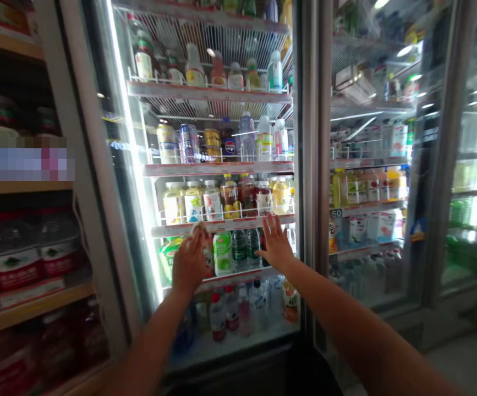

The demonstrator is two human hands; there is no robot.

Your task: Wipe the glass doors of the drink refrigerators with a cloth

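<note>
Two hands at a lit drinks cooler, the right one spread at a shelf edge

Farthest left of the fingers, red-labelled bottles point(19, 267) stand in shadow on a wooden-edged shelf point(36, 311). Nearer, a grey upright frame point(93, 176) and a glaring white light strip point(133, 143) bound the cooler.

The left hand point(189, 264) is raised, its fingers bent together, with a small mottled thing point(201, 233) at their tips, just in front of the white shelf strip point(234, 224); blur makes it hard to say what this is, and I cannot tell whether the fingers grip it. Just right of those fingers stand a green-and-white bottle point(223, 253) and dark green bottles point(239, 246), under the strip. Directly above it, a row of juice bottles point(212, 201) sits behind a wire rail; higher still are cans point(188, 144). Well below the fingers, red-capped bottles point(217, 319) line the bottom.

The right hand point(278, 247) is open, fingers spread and thumb apart, their tips at the right end of the strip; I cannot tell whether they touch it.

Right of these fingers, past a metal post point(316, 165), a neighbouring glass-fronted cooler holds yellow bottles point(356, 184), with bright lights point(405, 51) mirrored in its glass. Pale floor point(461, 357) shows at the lower right.
</note>
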